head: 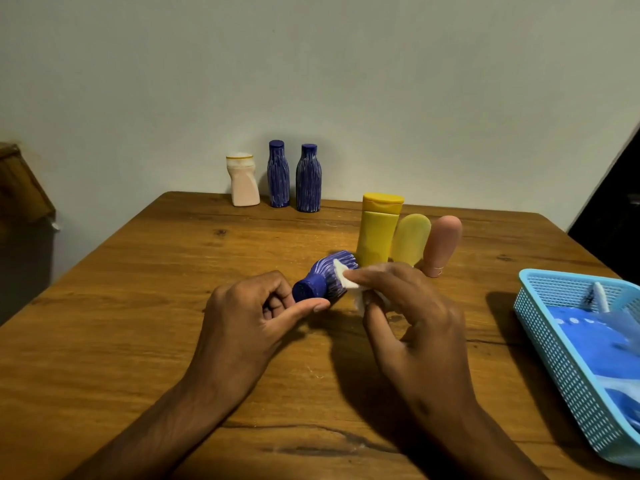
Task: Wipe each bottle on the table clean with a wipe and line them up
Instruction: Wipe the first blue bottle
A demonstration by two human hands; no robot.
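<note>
A blue streaked bottle (327, 275) lies tilted over the wooden table (138, 306), cap toward me. My left hand (256, 313) pinches its blue cap between thumb and curled fingers. My right hand (408, 313) holds a white wipe (346, 280) and presses it against the bottle's side. At the table's far edge a white bottle (244, 180) and two blue streaked bottles (278, 174) (308, 178) stand upright in a row. Behind my right hand are a yellow bottle (377, 230), a pale yellow bottle (412, 239) and a pink bottle (443, 244).
A light blue plastic basket (554, 358) at the table's right edge holds a blue wipe packet (588, 337). The wall stands right behind the far edge. A dark wooden piece of furniture (20, 202) is off to the left.
</note>
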